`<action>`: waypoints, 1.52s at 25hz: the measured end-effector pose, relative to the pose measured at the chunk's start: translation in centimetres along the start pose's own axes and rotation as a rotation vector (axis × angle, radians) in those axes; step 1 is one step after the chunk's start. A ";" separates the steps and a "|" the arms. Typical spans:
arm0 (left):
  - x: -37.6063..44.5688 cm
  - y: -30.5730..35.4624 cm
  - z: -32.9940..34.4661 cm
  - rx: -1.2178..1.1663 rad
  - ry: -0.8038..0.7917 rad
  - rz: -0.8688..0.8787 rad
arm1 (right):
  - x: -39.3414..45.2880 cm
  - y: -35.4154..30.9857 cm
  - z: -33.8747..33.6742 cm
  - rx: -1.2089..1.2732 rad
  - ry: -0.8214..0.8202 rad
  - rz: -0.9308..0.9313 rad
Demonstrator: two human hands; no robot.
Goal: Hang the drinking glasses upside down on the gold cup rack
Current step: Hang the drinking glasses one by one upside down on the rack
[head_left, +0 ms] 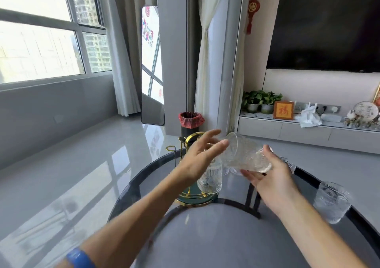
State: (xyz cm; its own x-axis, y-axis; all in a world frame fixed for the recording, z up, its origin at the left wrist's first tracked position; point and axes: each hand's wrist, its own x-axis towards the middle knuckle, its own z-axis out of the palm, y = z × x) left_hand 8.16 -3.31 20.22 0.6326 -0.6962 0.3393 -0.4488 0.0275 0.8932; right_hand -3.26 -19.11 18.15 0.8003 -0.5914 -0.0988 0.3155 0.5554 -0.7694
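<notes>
My right hand (269, 177) holds a clear ribbed drinking glass (245, 154) by its base, tilted on its side with the mouth pointing left. Beside that mouth, fingers spread, my left hand (202, 154) touches the rim or hovers just off it. Behind the left hand stands the gold cup rack (190, 140) on a round dark green base (195, 198). One ribbed glass (209, 178) hangs upside down on the rack, partly hidden by my left wrist. Another glass (331, 200) stands upright on the table at the right. A further glass (289, 163) peeks out behind my right hand.
The rack and glasses sit on a round dark glass table (144, 177) with a black rim. Beyond it stand a bin with a red liner (190, 121), a leaning mirror (152, 66) and a low TV cabinet (308, 129) with plants and ornaments.
</notes>
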 end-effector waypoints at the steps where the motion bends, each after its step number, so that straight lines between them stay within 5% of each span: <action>1: 0.7 -0.5 -1.8 0.120 0.067 0.020 | 1.1 -1.0 1.3 -0.071 0.038 -0.053; 3: 2.1 -2.1 -4.7 0.551 0.122 0.053 | 3.8 -2.9 4.3 -0.254 0.100 -0.155; 5: 3.3 -3.4 -6.2 0.887 0.003 0.035 | 6.2 -4.2 7.4 -0.502 0.136 -0.315; 7: 4.5 -5.0 -7.2 0.962 -0.087 0.036 | 9.1 -4.1 10.2 -0.808 0.082 -0.517; 11: 5.1 -8.3 -7.7 0.907 -0.027 0.119 | 14.3 -1.5 12.7 -1.251 -0.009 -0.704; 38: 5.2 -10.8 -7.6 0.774 0.040 0.121 | 19.2 3.4 12.9 -1.670 -0.180 0.008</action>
State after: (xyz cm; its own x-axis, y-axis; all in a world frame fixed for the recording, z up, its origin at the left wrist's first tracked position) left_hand 21.13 -1.82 14.55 0.5673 -0.6931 0.4446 -0.8187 -0.4167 0.3950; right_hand 19.76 -21.05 21.76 0.8806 -0.4561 -0.1283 -0.4436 -0.6988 -0.5612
